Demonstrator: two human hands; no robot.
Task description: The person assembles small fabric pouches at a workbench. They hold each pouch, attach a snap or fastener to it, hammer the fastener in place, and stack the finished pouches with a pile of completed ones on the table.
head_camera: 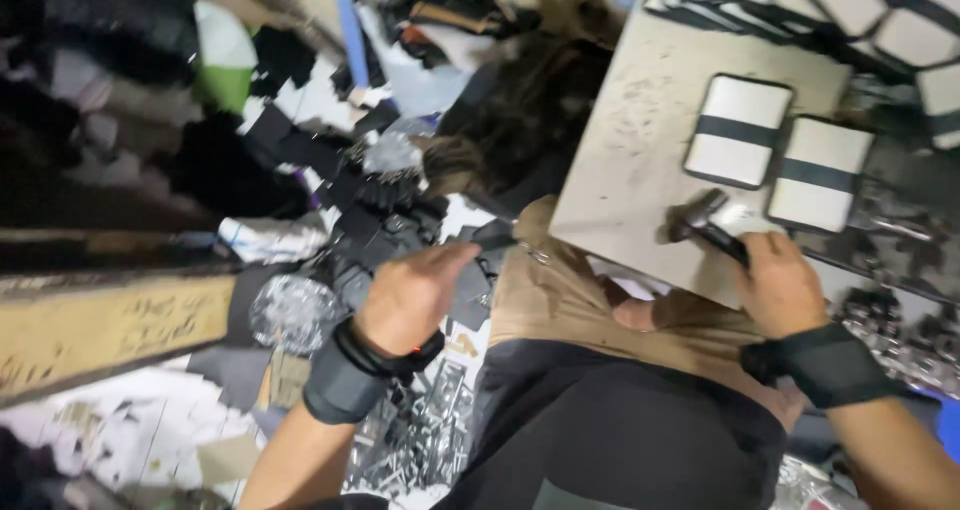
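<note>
Grip: right hand (780, 288) is wrapped tight round the dark handle of a hammer (708, 222), knuckles up, a black wrist strap just behind it.
Hammer spot: its head rests on the pale work board (640, 130), just beside the nearer of two white cases with a black band (738, 130) (819, 174).
Left hand: mine too, left hand (412, 292) reaches out over the floor clutter with fingers curled down; can't tell if it's got anything pinched. Black bands and a grey cuff sit on that wrist.
Surface: board is scuffed and speckled, tilted across my lap, its near edge over my tan trousers (560, 300).
Room: floor is buried in black scraps (380, 220), shiny metal bits (420, 440) and crumpled plastic. A wooden beam (110, 320) runs along the left.
Edges: more white cases (880, 10) crowd the board's far corner, touching each other.
Elbow room: bare board left of the two cases, pretty cramped everywhere else.
</note>
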